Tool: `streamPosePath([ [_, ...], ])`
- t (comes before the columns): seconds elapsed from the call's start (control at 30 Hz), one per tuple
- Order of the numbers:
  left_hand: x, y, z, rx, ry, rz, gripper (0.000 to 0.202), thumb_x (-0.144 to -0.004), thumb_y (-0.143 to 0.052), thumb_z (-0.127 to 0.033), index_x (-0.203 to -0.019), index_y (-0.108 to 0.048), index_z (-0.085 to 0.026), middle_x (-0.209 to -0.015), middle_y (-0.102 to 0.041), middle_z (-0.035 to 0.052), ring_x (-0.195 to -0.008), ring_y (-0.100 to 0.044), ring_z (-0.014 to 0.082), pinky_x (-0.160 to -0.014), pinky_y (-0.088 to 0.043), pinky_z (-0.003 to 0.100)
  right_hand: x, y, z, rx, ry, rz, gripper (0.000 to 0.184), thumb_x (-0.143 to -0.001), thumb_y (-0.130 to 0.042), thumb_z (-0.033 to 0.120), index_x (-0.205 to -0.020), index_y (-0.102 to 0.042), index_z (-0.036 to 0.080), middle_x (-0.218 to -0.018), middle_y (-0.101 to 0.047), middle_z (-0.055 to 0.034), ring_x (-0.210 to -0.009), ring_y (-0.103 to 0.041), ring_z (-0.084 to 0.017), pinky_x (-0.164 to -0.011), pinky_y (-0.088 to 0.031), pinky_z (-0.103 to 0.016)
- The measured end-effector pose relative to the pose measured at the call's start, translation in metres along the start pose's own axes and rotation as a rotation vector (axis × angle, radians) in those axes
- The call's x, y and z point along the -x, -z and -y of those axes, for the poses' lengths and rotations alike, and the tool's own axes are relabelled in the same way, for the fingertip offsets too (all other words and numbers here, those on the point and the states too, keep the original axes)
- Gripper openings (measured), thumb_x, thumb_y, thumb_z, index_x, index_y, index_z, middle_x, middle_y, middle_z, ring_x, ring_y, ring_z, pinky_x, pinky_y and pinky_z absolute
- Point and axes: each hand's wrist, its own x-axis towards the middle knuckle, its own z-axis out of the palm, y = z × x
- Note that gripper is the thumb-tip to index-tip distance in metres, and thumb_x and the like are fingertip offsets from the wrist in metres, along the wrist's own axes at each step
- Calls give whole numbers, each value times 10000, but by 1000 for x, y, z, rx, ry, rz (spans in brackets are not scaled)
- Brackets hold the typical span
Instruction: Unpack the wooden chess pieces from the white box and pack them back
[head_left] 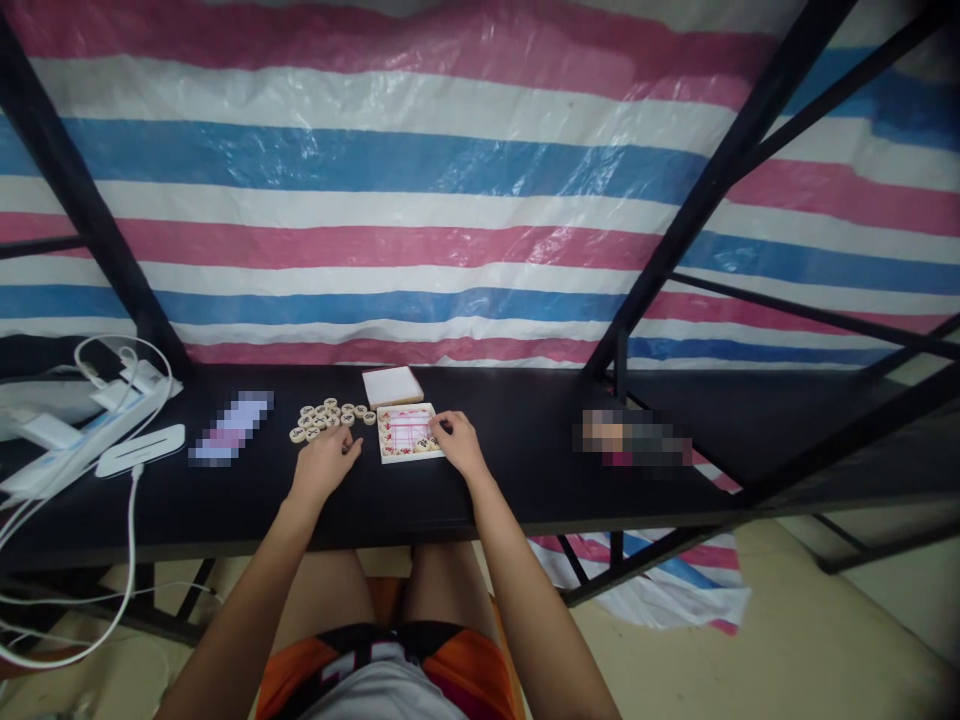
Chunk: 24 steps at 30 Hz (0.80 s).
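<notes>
My left hand rests on the black table at the near side of a loose group of round Chinese chess pieces. Its thumb is apart from the fingers, and nothing shows in it. A shallow white box lies to the right, with pieces with red characters along its left and near sides and a pink-lined sheet in the middle. Two pieces with dark characters sit at its near right corner. Over the box's right side, my right hand is curled in a pinch on a Chinese chess piece, mostly hidden by the fingers.
A white box lid lies behind the box. Farther left are a blurred phone-like object, a white charging device and a power strip with cables. A blurred object lies at right, near the black metal frame.
</notes>
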Motion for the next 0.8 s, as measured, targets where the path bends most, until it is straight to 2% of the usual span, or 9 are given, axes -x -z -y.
streamPosePath([
  [0.07, 1, 0, -2, -16, -2, 52, 148, -855, -490, -299, -761, -545, -199, -818, -596, 27, -789, -572, 179, -647, -418, 250, 0, 0, -1, 4, 6, 1, 169, -792, -521, 291, -817, -668, 211, -935, -598, -42, -852, -572, -170, -869, -421, -310],
  [0.23, -1, -6, 0, -42, -74, 33, 101, -849, -465, -231, -842, -561, -199, -921, -578, 57, -917, -561, 204, -711, -436, 266, 0, 0, -1, 5, 6, 11, 173, -795, -516, 300, -814, -664, 213, -909, -589, -38, -833, -571, -168, -864, -420, -312],
  [0.4, 1, -5, 0, -53, -34, 2, 139, -856, -461, -225, -909, -586, -197, -964, -556, 70, -924, -557, 207, -720, -457, 278, 0, 2, -1, -34, -23, 80, 227, -756, -566, 359, -914, -659, 225, -1032, -573, -52, -970, -550, -202, -917, -403, -348],
  [0.53, 1, -4, 0, -35, -65, 16, 120, -842, -472, -202, -863, -589, -188, -971, -563, 77, -937, -550, 212, -762, -463, 295, 3, 7, -3, -139, -16, 162, 330, -715, -554, 281, -1036, -623, 244, -1176, -531, -51, -1114, -499, -208, -945, -396, -351],
  [0.67, -1, -9, 1, -41, -109, 13, 132, -844, -466, -188, -903, -584, -187, -950, -586, 76, -945, -551, 224, -810, -459, 323, 6, 7, -4, -134, 26, 180, 320, -691, -535, 221, -993, -636, 251, -1199, -528, -38, -1142, -485, -206, -985, -366, -370],
  [0.8, -2, -16, 4, -23, -132, -11, 189, -862, -455, -202, -988, -595, -195, -1037, -592, 86, -1005, -544, 230, -846, -451, 328, 7, 5, -6, -113, 46, 155, 285, -703, -527, 216, -961, -645, 243, -1172, -544, -40, -1116, -498, -200, -990, -360, -372],
])
